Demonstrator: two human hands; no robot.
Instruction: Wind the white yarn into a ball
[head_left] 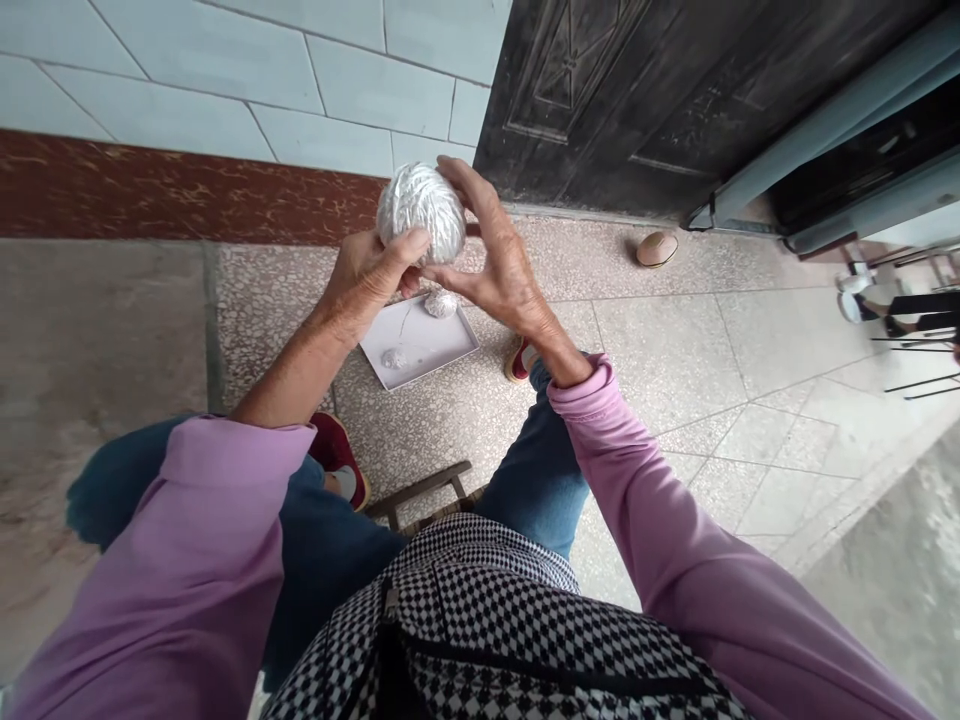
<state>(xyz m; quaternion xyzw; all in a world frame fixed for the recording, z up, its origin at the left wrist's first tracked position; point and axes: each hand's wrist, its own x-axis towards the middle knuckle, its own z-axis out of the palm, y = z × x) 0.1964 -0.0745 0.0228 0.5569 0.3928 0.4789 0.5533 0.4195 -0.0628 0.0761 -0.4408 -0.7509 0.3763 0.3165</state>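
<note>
Clasped in the left hand, a ball of silvery-white strands is held up above the floor, the thumb lying across its near side. The right hand curves about the ball's right side, its thumb and fingers well apart; whether it also bears the weight, I cannot tell.

Below and nearer lies a shallow pale tray on the speckled terrazzo floor. Inside it, a small silvery ball sits toward the far right corner, and a smaller pale lump toward the near left one. Red shoes stand to the left and right of the tray, on its near side. Farther right, a rounded tan object rests on the floor near the dark panelled door.
</note>
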